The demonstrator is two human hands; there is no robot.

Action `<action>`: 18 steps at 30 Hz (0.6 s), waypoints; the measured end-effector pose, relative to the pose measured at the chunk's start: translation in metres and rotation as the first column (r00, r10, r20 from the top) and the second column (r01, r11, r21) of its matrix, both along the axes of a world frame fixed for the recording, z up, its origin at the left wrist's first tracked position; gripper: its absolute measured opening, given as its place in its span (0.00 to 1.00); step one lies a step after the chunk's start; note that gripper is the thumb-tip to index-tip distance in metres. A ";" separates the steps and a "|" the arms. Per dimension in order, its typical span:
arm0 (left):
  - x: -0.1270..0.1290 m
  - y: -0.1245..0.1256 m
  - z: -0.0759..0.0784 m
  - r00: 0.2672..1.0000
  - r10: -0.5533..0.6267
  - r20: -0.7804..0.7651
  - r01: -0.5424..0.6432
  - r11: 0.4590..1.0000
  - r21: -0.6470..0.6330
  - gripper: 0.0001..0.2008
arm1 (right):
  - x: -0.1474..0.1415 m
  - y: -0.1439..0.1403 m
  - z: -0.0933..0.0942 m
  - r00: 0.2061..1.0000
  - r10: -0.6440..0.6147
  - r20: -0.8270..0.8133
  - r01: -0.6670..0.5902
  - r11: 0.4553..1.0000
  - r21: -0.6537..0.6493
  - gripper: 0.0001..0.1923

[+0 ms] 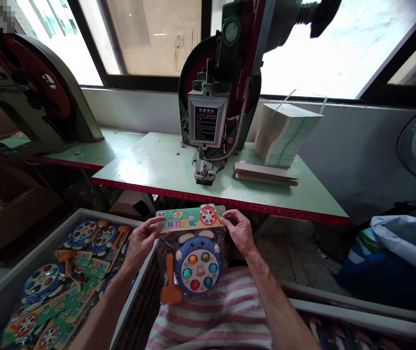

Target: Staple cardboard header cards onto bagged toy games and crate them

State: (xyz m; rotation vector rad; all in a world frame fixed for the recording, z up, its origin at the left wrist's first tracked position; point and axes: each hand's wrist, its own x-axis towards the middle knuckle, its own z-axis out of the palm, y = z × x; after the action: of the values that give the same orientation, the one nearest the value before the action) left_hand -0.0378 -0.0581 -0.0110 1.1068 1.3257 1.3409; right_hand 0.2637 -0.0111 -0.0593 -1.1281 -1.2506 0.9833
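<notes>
The bag point(193, 249) is between the two hands, in front of the striped lap, and its card point(178, 222) is the part being held: the left hand point(142, 238) pinches one end between thumb and fingers, and the right hand point(240, 231) pinches the other, so neither hand is nearer. The card's long axis runs left to right across the body, its right end a little higher, while the clear film hangs down from it toward the lap; whether the bag rests on the cloth I cannot tell. The relation that seems to matter most is between card and machine point(208, 119): the metal foot point(204, 176) lies ahead of the card, slightly right of its middle, above the near edge of the worktop point(145, 165), and the card is apart from it, on the person's side of that edge. The card looks stiff and flat, printed green and cream with bold lettering. The film is thin, glossy and wrinkled, and through it show a round blue toy point(199, 266) with pale ears and a ring of coloured domes, and an orange mallet point(171, 282), upright with its blocky head down, both apparently smooth moulded plastic. The worktop is pale green with a sheen and a red rim; to the right stands a tall block of paper point(284, 138), loosely squared. At left, a pale crate point(80, 215) holds similar bags.
</notes>
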 end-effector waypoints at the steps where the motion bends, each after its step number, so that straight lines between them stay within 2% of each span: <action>1: 0.000 0.000 -0.002 1.000 0.003 -0.008 -0.003 1.000 0.011 0.23 | 0.001 0.000 -0.001 1.000 -0.003 -0.002 0.003 1.000 -0.001 0.15; 5: 0.002 -0.001 -0.004 0.997 0.056 -0.054 -0.053 0.997 0.057 0.21 | 0.003 -0.001 0.002 0.999 -0.023 -0.048 0.023 1.000 -0.010 0.16; 10: 0.014 0.013 0.008 0.999 0.050 -0.001 -0.050 0.994 0.093 0.21 | 0.014 0.006 0.019 0.991 -0.078 -0.110 0.078 0.997 -0.002 0.20; 13: 0.026 0.040 0.017 1.000 0.019 0.000 -0.018 0.989 0.145 0.19 | 0.028 0.020 0.035 0.984 -0.146 -0.102 0.149 0.989 0.021 0.22; 18: 0.049 0.105 0.037 0.997 -0.073 -0.004 0.072 0.972 0.222 0.18 | 0.056 0.058 0.066 0.963 -0.233 -0.134 0.245 0.966 0.083 0.24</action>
State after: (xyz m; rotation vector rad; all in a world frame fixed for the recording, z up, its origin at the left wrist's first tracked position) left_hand 0.0115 0.0470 0.0261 1.2901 1.1409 1.4618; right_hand 0.3201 0.0473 0.0069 -1.0957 -1.0255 0.7875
